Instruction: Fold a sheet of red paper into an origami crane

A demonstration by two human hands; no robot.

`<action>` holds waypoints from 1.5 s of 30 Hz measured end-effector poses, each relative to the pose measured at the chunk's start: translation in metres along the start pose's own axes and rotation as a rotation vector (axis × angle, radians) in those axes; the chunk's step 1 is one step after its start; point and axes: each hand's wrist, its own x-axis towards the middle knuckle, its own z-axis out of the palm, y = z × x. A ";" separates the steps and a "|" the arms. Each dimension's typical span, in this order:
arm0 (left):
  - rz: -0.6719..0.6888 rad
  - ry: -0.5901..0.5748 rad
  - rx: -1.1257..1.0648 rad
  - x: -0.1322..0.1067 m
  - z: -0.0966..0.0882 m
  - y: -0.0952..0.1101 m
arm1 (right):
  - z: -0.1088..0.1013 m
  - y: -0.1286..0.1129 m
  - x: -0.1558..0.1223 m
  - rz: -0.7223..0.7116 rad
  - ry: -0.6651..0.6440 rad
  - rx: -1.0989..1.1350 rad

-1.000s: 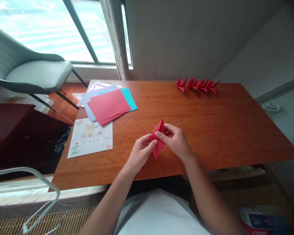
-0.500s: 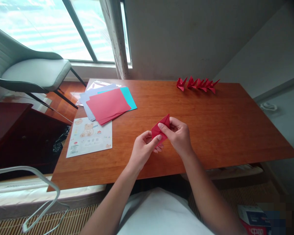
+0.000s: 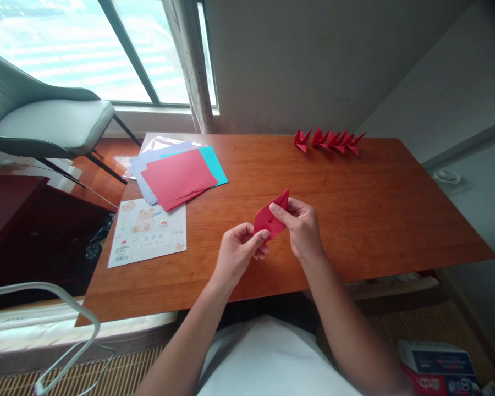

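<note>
A small piece of folded red paper (image 3: 268,220), roughly diamond-shaped with creases, is held above the table between both hands. My left hand (image 3: 241,247) pinches its lower left corner, thumb on top and fingers underneath. On the other side, my right hand (image 3: 303,225) grips the right edge, its thumb pressed flat on the upper face. The paper's underside is hidden. Several folded red paper cranes (image 3: 330,141) stand in a row at the table's back edge.
The wooden table (image 3: 375,214) carries red sheets (image 3: 179,176) over a turquoise sheet (image 3: 216,165) and pale sheets at its left. A bear-printed sheet (image 3: 148,234) lies in front of them. Beyond are a chair (image 3: 58,121) and a window. Boxes (image 3: 437,366) sit at lower right.
The folded paper has turned slightly, its pointed tip now leaning further right. My hands have moved a little apart, still gripping it. The whole view has shifted slightly.
</note>
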 end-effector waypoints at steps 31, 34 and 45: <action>0.121 0.086 -0.167 0.005 -0.003 -0.008 | -0.001 0.008 -0.012 -0.017 -0.222 -0.284; 0.148 0.098 -0.153 0.005 -0.003 -0.006 | -0.005 0.012 -0.017 -0.075 -0.187 -0.353; 0.165 0.153 -0.133 0.006 -0.008 -0.007 | -0.010 0.008 -0.019 -0.007 -0.217 -0.298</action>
